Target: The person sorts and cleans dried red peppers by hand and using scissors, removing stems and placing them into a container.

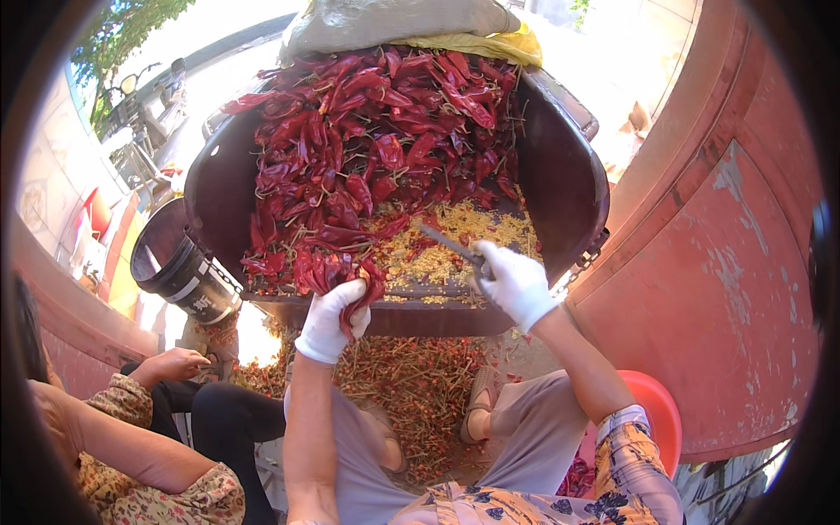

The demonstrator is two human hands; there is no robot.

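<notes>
My left hand (330, 321), in a white glove, grips several dried red chili peppers (361, 295) at the near edge of a dark cargo bed (558, 151). In my gloved right hand (518, 282) is a pair of dark scissors (453, 244), their blades pointing up and left over the bed. My fingers hide most of the handles. A large heap of dried red chili peppers (387, 131) fills the back and left of the bed. Loose yellow chili seeds (459, 230) lie spread on its floor, below and beyond the scissors.
A grey sack (394, 26) lies behind the heap. A black bucket (197, 275) stands tilted at the left. Another person's hand (174, 364) rests near their knee. Cut stems (420, 387) cover the ground between my feet. A red basin (656, 407) sits by my right leg.
</notes>
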